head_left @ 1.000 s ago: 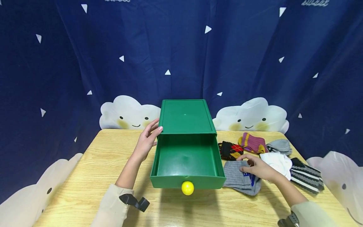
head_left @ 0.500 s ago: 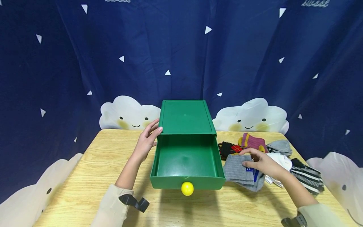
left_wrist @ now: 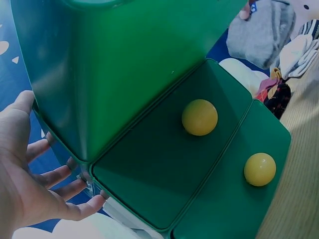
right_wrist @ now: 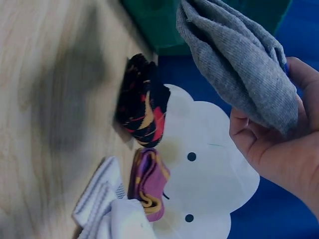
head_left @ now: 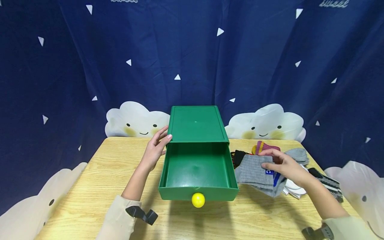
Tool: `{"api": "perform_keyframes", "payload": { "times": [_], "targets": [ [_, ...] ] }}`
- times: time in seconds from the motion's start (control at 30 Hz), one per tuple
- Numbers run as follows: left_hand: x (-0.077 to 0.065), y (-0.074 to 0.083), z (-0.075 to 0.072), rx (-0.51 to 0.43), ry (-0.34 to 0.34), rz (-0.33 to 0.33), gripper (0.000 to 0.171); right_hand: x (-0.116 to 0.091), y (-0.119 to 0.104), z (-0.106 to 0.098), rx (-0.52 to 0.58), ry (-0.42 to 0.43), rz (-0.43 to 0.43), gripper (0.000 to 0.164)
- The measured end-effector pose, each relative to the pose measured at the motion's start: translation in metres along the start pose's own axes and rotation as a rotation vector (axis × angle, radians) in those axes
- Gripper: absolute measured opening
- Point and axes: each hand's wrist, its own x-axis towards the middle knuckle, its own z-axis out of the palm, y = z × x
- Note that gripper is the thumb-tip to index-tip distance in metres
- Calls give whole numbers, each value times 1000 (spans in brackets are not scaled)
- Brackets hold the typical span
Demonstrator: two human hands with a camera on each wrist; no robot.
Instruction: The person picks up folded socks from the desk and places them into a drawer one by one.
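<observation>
My right hand pinches a folded pair of grey ribbed socks with a blue tag, thumb on one face. In the right wrist view the folded grey socks hang above the wooden table, whose surface carries their shadow. A green drawer cabinet stands mid-table. Its top drawer is pulled out, with a bare floor and a yellow ball knob. With fingers spread, my left hand rests against the cabinet's left side, thumb at the top front corner. Two lower drawers with yellow knobs are closed.
Right of the cabinet lie black-and-red argyle socks, purple-and-yellow socks, white socks, light grey socks and black-and-white striped socks. A dark blue curtain with cloud figures hangs behind the table.
My right hand has lifted the grey socks off the table, moving up and slightly right; they now overlap the argyle socks in the head view. The left hand and cabinet have not moved.
</observation>
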Motion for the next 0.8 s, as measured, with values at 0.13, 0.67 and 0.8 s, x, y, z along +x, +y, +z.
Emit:
{"api": "perform_keyframes", "payload": {
  "times": [0.13,0.67,0.8],
  "targets": [
    [0,-1,0,4,-2,1,52,-2,-7,-5,26,4,5,39],
    [-1,1,0,12,4,0,52,-5,-36,-27,124,20,-87,31],
    [-1,2,1,11,5,0,52,-6,-43,-30,167,21,-101,31]
  ]
}}
